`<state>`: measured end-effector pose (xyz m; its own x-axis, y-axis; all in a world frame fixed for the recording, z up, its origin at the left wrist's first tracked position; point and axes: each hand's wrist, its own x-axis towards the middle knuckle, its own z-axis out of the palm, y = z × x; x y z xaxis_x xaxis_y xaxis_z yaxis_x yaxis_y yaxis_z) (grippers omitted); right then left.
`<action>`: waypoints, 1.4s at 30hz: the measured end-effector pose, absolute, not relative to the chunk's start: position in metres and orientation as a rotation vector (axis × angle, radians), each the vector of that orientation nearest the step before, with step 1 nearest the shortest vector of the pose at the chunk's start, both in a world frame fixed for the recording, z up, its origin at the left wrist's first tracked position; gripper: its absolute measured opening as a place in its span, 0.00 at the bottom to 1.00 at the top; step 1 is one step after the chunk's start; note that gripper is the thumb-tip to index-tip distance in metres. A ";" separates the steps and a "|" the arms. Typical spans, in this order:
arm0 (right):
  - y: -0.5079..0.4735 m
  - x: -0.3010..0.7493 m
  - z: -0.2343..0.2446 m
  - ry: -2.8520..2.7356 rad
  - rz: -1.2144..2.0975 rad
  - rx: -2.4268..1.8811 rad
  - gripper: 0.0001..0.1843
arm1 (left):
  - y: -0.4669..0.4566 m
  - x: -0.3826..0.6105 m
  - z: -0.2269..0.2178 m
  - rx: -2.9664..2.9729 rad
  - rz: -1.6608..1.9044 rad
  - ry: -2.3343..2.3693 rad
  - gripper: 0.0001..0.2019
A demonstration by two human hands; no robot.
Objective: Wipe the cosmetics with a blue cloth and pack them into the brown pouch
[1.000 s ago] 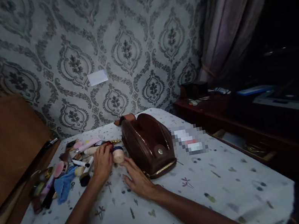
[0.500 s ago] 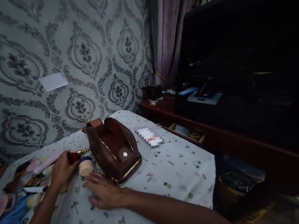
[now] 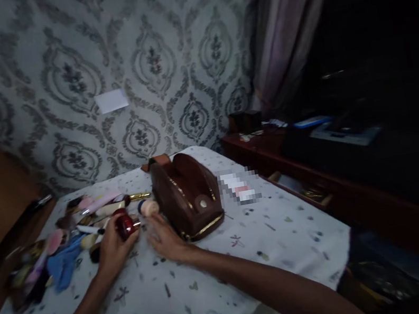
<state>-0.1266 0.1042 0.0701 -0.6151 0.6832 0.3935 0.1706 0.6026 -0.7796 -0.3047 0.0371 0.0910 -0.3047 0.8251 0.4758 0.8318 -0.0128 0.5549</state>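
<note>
My left hand (image 3: 114,242) is closed round a small dark red bottle (image 3: 125,223) with a shiny end pointing right, held just above the cloth. At the fingertips of my right hand (image 3: 166,239) is a small cream jar (image 3: 149,206) with a dark blue lid. It is tilted, lid to the left; the fingers are blurred but seem to grip its near side. Right beside it stands a brown leather bag (image 3: 188,198), its top unzipped and gaping, its inside partly visible. Behind the bottle lies a gold-coloured slim item (image 3: 139,196).
Left of my hands, cosmetics lie heaped with a pink tube (image 3: 102,201) and a blue cloth (image 3: 64,264). A blurred white packet (image 3: 238,187) lies right of the bag on the patterned tablecloth (image 3: 229,277). A dark red desk (image 3: 244,151) with an open drawer (image 3: 299,190) adjoins.
The view has swung left. My left hand has brought the red bottle nearer, away from the pile. My right hand has reached the jar, which has gone from upright to tilted.
</note>
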 end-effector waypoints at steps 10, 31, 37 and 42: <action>0.106 -0.147 0.053 -2.007 1.162 -0.573 0.21 | 0.011 -0.276 0.067 -1.974 -1.449 -2.107 0.27; 0.056 -0.158 0.073 -2.529 0.806 -0.517 0.30 | -0.060 -0.403 0.078 -1.340 -0.392 -2.440 0.14; 0.048 -0.167 0.074 -2.580 0.824 -0.534 0.34 | -0.056 -0.405 0.072 -1.397 -0.539 -2.383 0.07; 0.045 -0.174 0.080 -2.572 0.907 -0.583 0.32 | -0.065 -0.412 0.075 -1.324 -0.655 -2.335 0.06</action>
<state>-0.1742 0.0454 0.0801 -0.8537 0.4860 0.1870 0.2612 0.7103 -0.6536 -0.4122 -0.0647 0.0745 -0.4862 0.6937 0.5313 0.8689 0.4486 0.2094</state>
